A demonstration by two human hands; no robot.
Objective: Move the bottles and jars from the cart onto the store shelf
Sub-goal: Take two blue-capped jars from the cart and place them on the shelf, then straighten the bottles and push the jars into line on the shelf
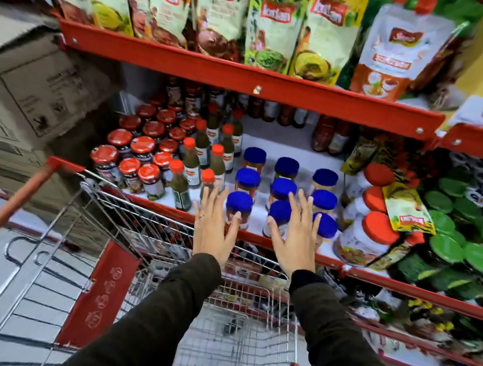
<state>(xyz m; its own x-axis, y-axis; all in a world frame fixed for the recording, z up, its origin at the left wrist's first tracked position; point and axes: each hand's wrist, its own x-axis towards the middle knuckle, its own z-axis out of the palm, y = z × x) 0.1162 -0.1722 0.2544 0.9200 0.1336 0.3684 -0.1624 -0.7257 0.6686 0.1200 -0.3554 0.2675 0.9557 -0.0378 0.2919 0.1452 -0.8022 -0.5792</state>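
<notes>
hands [255, 233] empty, spread | before blue-lidded jars [282, 188] | shelf [280, 91] | cart [242, 330]

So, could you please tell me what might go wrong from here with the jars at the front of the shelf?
1. The front blue-lid jars stand right at the shelf edge; a push from the open left hand or right hand could tip one into the cart.
2. The green bottles are packed close beside them, so a nudge could topple some.

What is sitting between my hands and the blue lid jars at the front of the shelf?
Nothing visible. Both the left hand and right hand are open, fingers spread, right at the front blue-lid jars, above the cart.
</notes>
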